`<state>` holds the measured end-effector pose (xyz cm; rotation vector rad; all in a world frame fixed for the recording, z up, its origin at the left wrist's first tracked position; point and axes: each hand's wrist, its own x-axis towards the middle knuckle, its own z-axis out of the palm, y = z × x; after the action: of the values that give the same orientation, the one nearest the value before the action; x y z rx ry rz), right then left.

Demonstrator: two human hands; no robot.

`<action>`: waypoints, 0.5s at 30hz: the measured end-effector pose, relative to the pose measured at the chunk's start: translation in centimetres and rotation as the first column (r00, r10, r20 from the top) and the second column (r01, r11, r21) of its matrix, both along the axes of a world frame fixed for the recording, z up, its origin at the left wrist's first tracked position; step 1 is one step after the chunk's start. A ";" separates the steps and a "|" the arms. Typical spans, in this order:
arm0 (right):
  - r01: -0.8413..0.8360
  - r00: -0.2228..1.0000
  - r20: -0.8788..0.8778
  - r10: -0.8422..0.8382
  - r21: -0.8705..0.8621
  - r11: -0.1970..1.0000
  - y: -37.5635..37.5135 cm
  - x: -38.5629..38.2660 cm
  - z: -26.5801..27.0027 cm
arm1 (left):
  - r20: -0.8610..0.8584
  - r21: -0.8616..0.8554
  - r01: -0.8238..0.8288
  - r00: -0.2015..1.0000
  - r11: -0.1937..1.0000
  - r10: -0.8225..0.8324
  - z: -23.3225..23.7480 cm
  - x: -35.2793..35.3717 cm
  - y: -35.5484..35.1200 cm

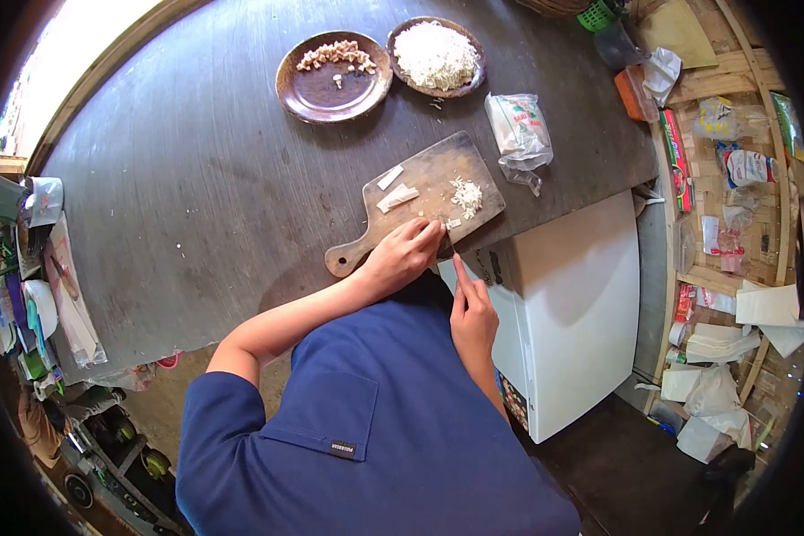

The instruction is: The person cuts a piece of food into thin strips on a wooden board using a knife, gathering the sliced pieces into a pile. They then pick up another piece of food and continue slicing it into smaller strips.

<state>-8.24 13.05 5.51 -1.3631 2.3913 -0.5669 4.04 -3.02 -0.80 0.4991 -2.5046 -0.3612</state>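
A wooden cutting board (431, 163) with a handle lies at a slant near the table's front edge. My left hand (408, 254) rests on its near edge, fingers bent and pressed together on a small pale food piece (454, 223). My right hand (473, 314) is wrapped round the handle of a knife (458, 264). The narrow blade is beside my left fingertips and partly hard to see. Farther up the board lie pale flat strips (397, 197) and another strip (389, 177). A small heap of thin white slivers (466, 195) sits at the board's right side.
Beyond the board stand a brown plate (330, 106) with diced brownish pieces and a second plate (480, 79) heaped with white shreds. A plastic-wrapped white package (519, 132) lies right of the board. A white cabinet-like box (581, 313) stands below the table at right.
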 end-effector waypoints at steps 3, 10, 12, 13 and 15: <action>-0.010 1.000 0.011 0.010 -0.047 0.999 -1.5 0.1 -0.1 | 0.010 0.000 0.005 1.000 1.000 -0.005 -0.2 0.1 0.2; 0.005 1.000 0.030 -0.005 0.013 1.000 -0.2 0.2 0.3 | 0.007 -0.004 0.005 1.000 1.000 -0.005 -0.1 0.2 0.1; 0.002 1.000 0.028 -0.001 -0.012 1.000 -0.8 0.2 -0.2 | -0.030 0.024 -0.011 0.999 1.000 0.012 0.0 0.1 0.1; 0.005 1.000 0.030 -0.005 -0.009 1.000 -1.1 0.3 -0.2 | -0.027 0.027 -0.008 1.000 1.000 0.008 0.0 0.2 0.2; 0.002 1.000 0.021 -0.001 -0.036 0.999 -1.8 0.3 -0.2 | -0.030 0.033 -0.018 0.999 0.999 0.019 0.1 0.2 0.1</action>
<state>-7.92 11.27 5.34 -1.3633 2.3766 -0.6253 4.21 -2.89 -0.74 0.5253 -2.4672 -0.3997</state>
